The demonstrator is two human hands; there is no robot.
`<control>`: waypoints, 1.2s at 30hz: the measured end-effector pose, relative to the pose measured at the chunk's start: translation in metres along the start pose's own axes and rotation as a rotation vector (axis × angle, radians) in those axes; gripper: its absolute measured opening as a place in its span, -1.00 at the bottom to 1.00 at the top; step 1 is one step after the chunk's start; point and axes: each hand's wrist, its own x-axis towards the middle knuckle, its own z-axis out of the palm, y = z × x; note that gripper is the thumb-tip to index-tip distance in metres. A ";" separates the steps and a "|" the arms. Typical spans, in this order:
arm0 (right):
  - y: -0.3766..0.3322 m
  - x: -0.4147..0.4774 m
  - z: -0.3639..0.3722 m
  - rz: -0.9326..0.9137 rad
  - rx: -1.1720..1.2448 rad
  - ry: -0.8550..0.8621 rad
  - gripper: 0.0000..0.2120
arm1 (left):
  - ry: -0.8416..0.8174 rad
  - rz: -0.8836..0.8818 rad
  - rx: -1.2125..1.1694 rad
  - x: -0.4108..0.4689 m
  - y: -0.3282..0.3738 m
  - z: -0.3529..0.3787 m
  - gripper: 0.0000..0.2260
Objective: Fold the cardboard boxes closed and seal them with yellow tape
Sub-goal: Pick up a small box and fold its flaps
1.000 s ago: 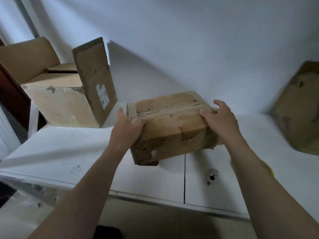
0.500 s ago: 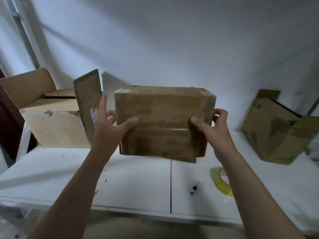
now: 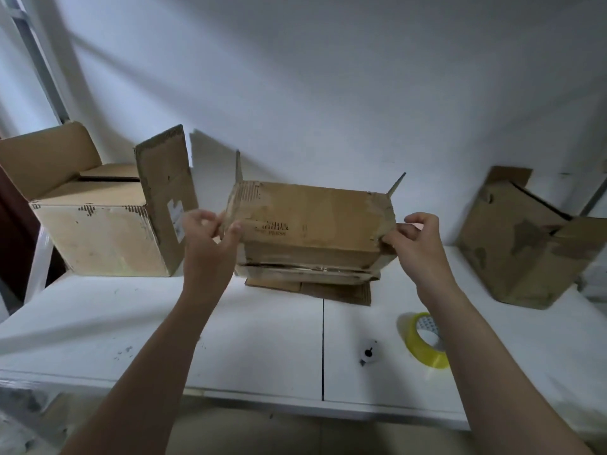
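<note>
Head view: you've turned the box [image 3: 308,224] open side up; your left hand [image 3: 210,238] and right hand [image 3: 417,241] pinch its ends, so folding comes next.

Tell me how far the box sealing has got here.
Done: no box shows yellow tape. In hand: left hand and right hand pinch the near flap of the middle box; its side flaps stand up. Left: the left box and right box are open, the tape roll lies untouched on the table.
</note>
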 end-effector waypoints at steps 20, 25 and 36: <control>0.089 0.023 0.084 -0.531 -0.352 0.010 -0.25 | -0.321 0.187 0.486 0.021 -0.088 0.006 -0.21; 0.107 0.038 0.133 -0.525 -0.272 -0.143 -0.35 | -0.256 -0.028 0.485 0.042 -0.117 0.003 -0.29; 0.136 0.028 0.196 -0.159 -0.403 -0.534 -0.24 | -0.580 -0.340 0.753 0.043 -0.175 -0.009 -0.15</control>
